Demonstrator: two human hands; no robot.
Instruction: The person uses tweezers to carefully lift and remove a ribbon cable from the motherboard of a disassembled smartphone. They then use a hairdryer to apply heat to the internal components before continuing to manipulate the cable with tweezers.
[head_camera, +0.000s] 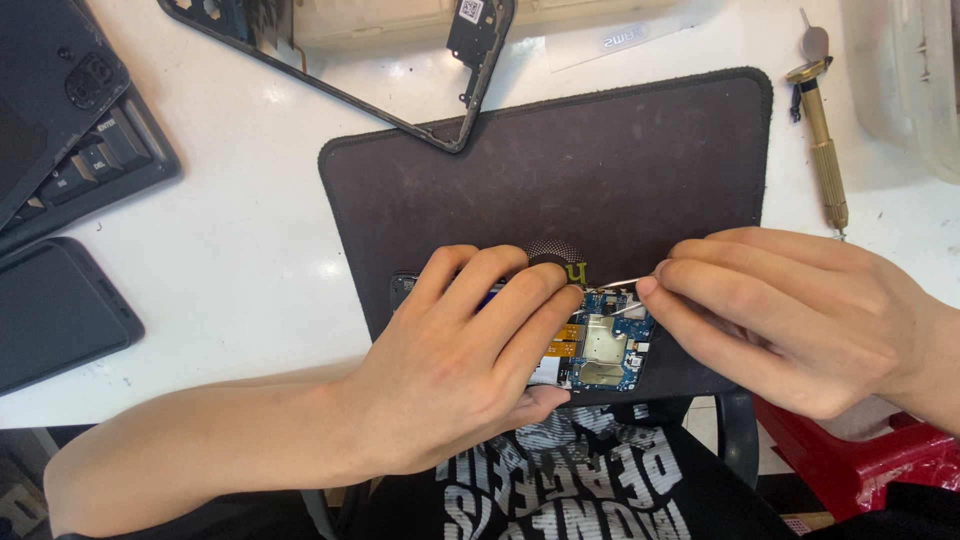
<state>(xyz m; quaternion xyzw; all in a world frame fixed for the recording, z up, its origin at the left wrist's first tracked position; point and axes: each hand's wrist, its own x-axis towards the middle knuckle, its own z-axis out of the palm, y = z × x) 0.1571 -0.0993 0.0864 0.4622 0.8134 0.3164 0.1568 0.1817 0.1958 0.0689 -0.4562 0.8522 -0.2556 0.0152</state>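
Two hands are seen over an opened phone (600, 345) that lies at the near edge of a dark mat (560, 170). The phone is held down by the left hand (460, 370), with its fingers curled over the top and its thumb under the near edge. A thin pair of tweezers (622, 285) is pinched by the fingers of the right hand (790, 320), and the tip is aimed at the blue board (630, 360) inside, at about 9 o'clock from that hand.

The board could be scratched if the sharp tip slipped. The orange ribbon (566, 340) beside the left fingers could be torn if it were pulled too hard. The phone hangs a little over the mat's edge, so it could be tipped off if it were pressed down hard there.

A brass screwdriver (822, 140) lies at 2 o'clock from the phone, and an empty phone frame (400, 110) at 11 o'clock.
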